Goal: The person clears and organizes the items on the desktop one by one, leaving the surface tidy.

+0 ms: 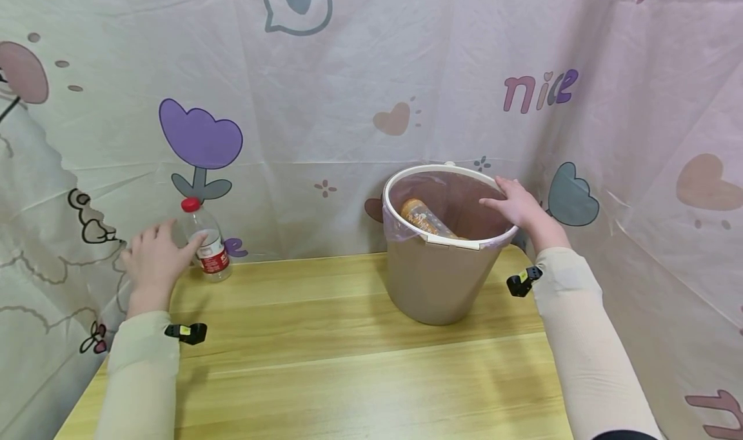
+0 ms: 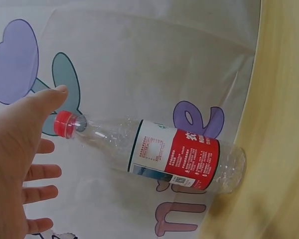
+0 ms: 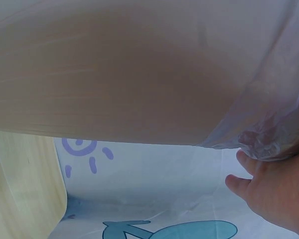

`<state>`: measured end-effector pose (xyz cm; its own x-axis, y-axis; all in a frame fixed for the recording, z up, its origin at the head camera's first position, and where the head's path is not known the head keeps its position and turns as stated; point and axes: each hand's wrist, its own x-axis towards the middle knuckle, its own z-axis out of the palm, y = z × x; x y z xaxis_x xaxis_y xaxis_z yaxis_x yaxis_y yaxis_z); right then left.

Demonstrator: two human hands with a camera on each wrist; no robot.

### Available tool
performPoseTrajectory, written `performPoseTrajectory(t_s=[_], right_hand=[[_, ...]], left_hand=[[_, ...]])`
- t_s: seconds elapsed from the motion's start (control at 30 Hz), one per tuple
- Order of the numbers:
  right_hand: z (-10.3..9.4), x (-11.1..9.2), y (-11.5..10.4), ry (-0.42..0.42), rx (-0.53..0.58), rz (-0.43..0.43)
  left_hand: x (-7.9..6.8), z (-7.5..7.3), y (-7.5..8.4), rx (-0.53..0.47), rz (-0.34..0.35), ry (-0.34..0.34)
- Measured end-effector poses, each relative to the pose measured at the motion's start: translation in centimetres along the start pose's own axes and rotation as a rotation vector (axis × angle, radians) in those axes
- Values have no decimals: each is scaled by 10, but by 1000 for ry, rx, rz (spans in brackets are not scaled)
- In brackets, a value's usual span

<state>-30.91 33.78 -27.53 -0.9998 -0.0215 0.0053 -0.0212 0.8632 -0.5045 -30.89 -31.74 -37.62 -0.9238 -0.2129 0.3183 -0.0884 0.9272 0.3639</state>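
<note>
A clear plastic bottle (image 1: pixel 213 250) with a red cap and a red-and-white label stands upright at the table's back left. Beside it, my left hand (image 1: pixel 155 256) has thumb and fingers spread; the thumb overlaps the bottle in the head view. In the left wrist view the hand (image 2: pixel 15 164) is near the cap end, its fingers not wrapped round the bottle (image 2: pixel 184 154). My right hand (image 1: pixel 522 206) holds the right rim of a beige trash can (image 1: pixel 438 282), thumb over the edge. The right wrist view shows fingers (image 3: pixel 238 184) outside the can, under the liner.
A thin translucent bag (image 1: pixel 397 227) lines the can. Inside leans a bottle with an orange label (image 1: pixel 426 217). The wooden table (image 1: pixel 348 375) meets a printed cloth (image 1: pixel 325 104) at the back and sides.
</note>
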Motion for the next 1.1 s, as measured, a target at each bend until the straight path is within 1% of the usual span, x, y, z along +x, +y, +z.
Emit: performPoseTrajectory(t_s=[0.17, 0.4, 0.7, 0.87, 1.1], right_hand=[[0, 0, 0, -1, 2, -3], [0, -2, -1, 0, 8, 4], [1, 1, -1, -1, 9, 14], [1, 1, 0, -2, 2, 14], [1, 2, -1, -3, 0, 17]], left_hand=[[11, 4, -1, -5, -9, -19], [21, 11, -2, 2, -60, -52], [37, 20, -2, 6, -130, -107], [42, 25, -3, -3, -157, -136], [47, 34, -6, -21, -192, -155]])
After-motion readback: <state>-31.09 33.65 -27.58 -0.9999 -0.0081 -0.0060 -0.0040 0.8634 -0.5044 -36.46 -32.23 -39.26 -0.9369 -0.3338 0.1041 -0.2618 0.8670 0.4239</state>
